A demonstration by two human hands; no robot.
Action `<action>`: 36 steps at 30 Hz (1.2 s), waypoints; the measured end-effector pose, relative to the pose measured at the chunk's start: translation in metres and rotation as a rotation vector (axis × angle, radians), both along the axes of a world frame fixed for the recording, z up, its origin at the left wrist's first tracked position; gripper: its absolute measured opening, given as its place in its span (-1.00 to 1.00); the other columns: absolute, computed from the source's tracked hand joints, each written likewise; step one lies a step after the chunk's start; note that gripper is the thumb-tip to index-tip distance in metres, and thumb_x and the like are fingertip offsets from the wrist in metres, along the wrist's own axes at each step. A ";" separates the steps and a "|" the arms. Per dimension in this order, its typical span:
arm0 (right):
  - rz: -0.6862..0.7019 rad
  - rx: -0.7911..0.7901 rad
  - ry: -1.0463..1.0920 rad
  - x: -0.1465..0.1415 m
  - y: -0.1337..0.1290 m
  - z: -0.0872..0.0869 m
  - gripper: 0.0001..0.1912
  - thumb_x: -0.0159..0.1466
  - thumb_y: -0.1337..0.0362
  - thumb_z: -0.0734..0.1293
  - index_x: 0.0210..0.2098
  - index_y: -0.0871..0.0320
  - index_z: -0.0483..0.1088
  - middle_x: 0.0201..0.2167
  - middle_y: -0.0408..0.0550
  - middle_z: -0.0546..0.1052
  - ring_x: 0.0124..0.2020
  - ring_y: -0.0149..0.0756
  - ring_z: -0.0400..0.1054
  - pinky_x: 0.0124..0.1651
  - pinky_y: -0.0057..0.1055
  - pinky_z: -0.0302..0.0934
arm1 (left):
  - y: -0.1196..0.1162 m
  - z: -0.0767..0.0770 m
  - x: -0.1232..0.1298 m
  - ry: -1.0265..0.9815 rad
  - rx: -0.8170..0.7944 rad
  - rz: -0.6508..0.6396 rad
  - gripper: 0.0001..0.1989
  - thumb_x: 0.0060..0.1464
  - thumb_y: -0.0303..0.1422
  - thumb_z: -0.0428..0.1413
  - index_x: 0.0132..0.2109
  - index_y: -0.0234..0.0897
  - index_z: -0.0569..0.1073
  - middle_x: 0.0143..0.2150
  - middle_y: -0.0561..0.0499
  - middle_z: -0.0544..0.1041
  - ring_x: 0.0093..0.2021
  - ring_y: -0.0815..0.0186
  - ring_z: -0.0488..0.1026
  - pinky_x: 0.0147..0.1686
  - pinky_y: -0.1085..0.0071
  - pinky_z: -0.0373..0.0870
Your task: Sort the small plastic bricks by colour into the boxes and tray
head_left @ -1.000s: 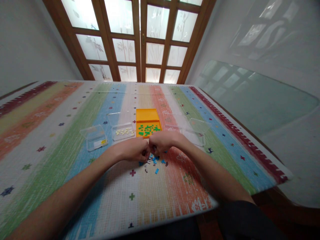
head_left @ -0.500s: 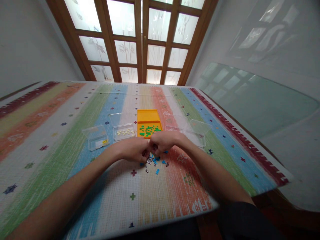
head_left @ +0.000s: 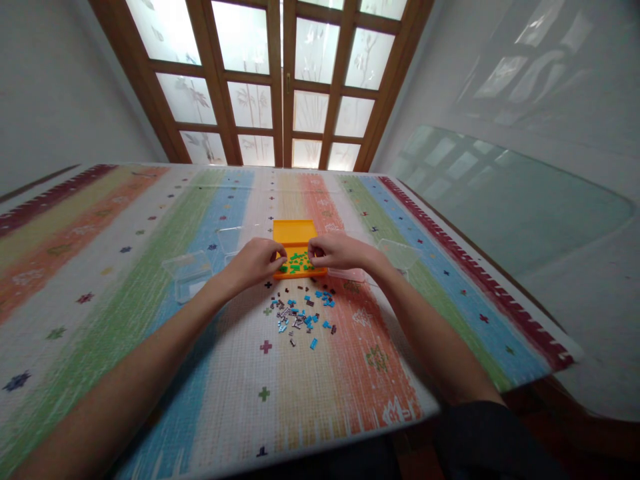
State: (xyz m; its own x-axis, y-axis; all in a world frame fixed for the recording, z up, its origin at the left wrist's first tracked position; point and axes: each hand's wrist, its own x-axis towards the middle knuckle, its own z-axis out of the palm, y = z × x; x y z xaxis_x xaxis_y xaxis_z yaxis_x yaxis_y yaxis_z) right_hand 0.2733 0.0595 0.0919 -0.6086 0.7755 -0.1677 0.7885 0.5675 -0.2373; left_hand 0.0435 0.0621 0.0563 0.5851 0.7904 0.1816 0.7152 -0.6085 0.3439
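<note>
An open orange-yellow plastic box (head_left: 293, 232) holds several small green building bricks (head_left: 299, 261). My left hand (head_left: 260, 260) is over the left side of this box, its fingers pinched together. Over the right side is my right hand (head_left: 343, 252), fingers curled into a pinch too. Whatever either pinch holds is too small or hidden to make out. On the cloth in front of the box lies a loose pile of small blue bricks (head_left: 313, 344), mixed with dark brown and greyish bricks (head_left: 297, 322).
A clear plastic box (head_left: 193, 283) with its lid raised stands at the left. Another clear box is partly behind my left hand. At the right, more clear boxes (head_left: 400, 255) are partly covered by my right arm. A striped cloth (head_left: 225, 400) covers the table.
Both hands have moved forward from above the loose pile to the orange-yellow box and spread apart. The pile of blue and brown bricks is now uncovered.
</note>
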 end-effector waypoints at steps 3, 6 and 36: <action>-0.011 0.022 -0.053 -0.003 0.003 -0.008 -0.86 0.34 0.35 0.32 -0.18 0.23 0.54 -0.31 -0.02 0.58 -0.38 -0.37 0.28 -0.33 -0.42 0.00 | 0.006 -0.009 0.002 0.009 0.034 0.022 -0.79 0.15 -0.44 0.12 -0.27 -0.32 0.68 -0.49 -0.03 0.59 -0.51 0.34 0.38 -0.39 0.41 0.25; -0.043 0.067 -0.114 -0.005 0.005 -0.015 -0.80 0.35 0.34 0.31 -0.11 0.23 0.55 -0.23 0.05 0.62 -0.31 -0.31 0.34 -0.32 -0.41 0.01 | 0.010 -0.018 0.004 0.030 0.053 0.034 -0.79 0.15 -0.43 0.13 -0.26 -0.30 0.69 -0.45 -0.06 0.62 -0.48 0.32 0.41 -0.36 0.40 0.28; -0.079 0.108 -0.234 -0.017 0.001 -0.026 -0.70 0.43 0.32 0.22 0.00 0.25 0.55 -0.10 0.20 0.64 -0.25 -0.24 0.44 -0.35 -0.37 -0.02 | 0.016 -0.025 0.003 0.110 0.013 -0.018 -0.71 0.05 -0.48 0.08 -0.24 -0.26 0.72 -0.38 -0.13 0.68 -0.40 0.24 0.50 -0.29 0.37 0.31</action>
State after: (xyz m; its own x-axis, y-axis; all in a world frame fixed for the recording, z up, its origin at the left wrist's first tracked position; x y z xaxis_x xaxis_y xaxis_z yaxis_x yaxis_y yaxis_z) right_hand 0.2567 0.0602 0.0658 -0.4996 0.8402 -0.2107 0.8577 0.5139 0.0152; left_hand 0.0468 0.0784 0.0308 0.6162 0.7776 0.1252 0.7372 -0.6253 0.2559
